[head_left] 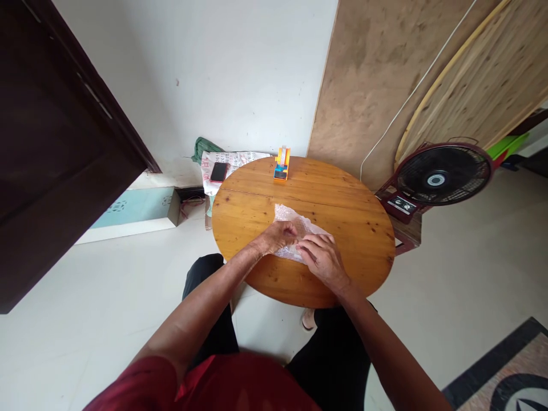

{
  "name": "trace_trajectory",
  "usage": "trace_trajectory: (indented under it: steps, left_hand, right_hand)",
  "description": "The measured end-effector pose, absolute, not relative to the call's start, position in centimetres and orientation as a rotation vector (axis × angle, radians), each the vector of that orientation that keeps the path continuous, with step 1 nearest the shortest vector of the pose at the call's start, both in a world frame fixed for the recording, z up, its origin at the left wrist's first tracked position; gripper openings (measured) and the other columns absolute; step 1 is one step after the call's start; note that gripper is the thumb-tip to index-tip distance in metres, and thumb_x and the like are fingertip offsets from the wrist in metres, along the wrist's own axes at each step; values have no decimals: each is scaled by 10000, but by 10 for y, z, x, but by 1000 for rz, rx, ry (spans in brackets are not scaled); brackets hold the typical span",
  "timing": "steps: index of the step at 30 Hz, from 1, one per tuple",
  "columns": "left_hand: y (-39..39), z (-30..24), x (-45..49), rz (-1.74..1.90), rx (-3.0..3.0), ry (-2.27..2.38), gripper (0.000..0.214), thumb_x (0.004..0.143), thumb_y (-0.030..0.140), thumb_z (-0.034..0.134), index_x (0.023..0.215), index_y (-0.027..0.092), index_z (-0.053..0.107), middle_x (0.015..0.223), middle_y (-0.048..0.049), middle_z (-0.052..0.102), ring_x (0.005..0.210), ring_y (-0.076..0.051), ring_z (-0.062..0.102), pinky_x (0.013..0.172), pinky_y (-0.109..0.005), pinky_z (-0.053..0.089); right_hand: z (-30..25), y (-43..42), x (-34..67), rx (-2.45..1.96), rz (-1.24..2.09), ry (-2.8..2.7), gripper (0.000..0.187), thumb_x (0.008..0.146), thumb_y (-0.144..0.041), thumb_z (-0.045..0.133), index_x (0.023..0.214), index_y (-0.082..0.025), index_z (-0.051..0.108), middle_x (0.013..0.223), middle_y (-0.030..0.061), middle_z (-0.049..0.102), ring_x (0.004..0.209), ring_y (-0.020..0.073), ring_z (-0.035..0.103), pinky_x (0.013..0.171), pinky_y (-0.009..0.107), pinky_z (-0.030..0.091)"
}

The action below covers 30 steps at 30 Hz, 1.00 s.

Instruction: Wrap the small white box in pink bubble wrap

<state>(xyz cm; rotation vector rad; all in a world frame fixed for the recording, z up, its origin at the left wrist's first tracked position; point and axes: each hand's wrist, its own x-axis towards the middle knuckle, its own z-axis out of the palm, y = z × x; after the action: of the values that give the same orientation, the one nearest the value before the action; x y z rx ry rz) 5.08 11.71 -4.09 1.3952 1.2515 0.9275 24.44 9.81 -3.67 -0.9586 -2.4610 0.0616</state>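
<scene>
Take the round worktop (359,208) as a clock, with 6 nearest the person. The bubble wrap (301,221) lies flattish and crumpled at its middle, a little toward 6, one loose corner pointing to 11.

The work at the wrap looks under way and unfinished, since both hands are on or right at it and neither is drawn clear. What is done, as far as can be seen: the wrap is laid down on the worktop, its edges uneven. Whether anything sits inside or beneath it cannot be told, as the hands cover its near part; nor can one say how much handling is left.

The left hand (279,237) comes in from 8, fingers curled well in, the thumb close to the fingertips. The right hand (323,257) comes in from 4, palm down over the wrap, fingers bent and nearly meeting the thumb. The tips of the two hands are just beside each other; whether either pinches the wrap or something small is too fine to make out.

The tape dispenser (281,165) stands near the rim between 11 and 12, well apart from both hands and untouched.
</scene>
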Motion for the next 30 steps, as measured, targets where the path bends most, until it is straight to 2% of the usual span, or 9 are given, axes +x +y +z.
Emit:
trace_trajectory:
  steps: [6,12,15,19,24,30]
  left_hand:
    - [116,-32,22,793,1501,1304,235,638,266,685,840,152,648,737,16,614,662,-109,521,588,-195,385]
    - [107,-34,-7,767,1542,1600,159,652,268,696,760,158,657,685,11,602,643,-116,522,591,-203,386]
    - [99,-32,-12,768,1486,1686,275,665,386,754,784,165,641,687,2,631,615,-118,547,565,-204,389]
    - [89,-27,-5,597,1191,1750,496,598,516,828,861,176,581,535,8,603,479,-143,562,483,-218,394]
    - [91,-27,3,442,1093,1737,570,488,606,861,670,166,547,513,-43,619,468,-192,616,448,-245,436]
    - [105,-29,4,406,1101,1773,566,490,573,859,423,179,458,335,-17,459,356,-116,450,390,-226,323]
  right_hand:
    - [-30,100,248,-939,143,-2501,186,966,-289,546,959,-236,725,1060,23,724,949,189,619,921,360,344]
    - [-30,102,247,-894,136,-2493,166,953,-268,570,917,-224,726,1020,23,726,978,194,616,944,363,333]
    - [-28,103,246,-888,111,-2531,176,960,-260,556,900,-215,716,995,25,724,939,187,618,914,364,323]
    - [-21,103,245,-909,62,-2606,196,964,-247,541,872,-205,709,972,35,719,855,178,608,863,366,315]
    - [-17,108,243,-865,42,-2664,186,950,-258,559,857,-204,711,897,39,701,923,204,598,959,384,313]
    - [-14,111,242,-869,36,-2692,188,941,-245,568,821,-207,708,867,38,697,888,200,597,954,382,327]
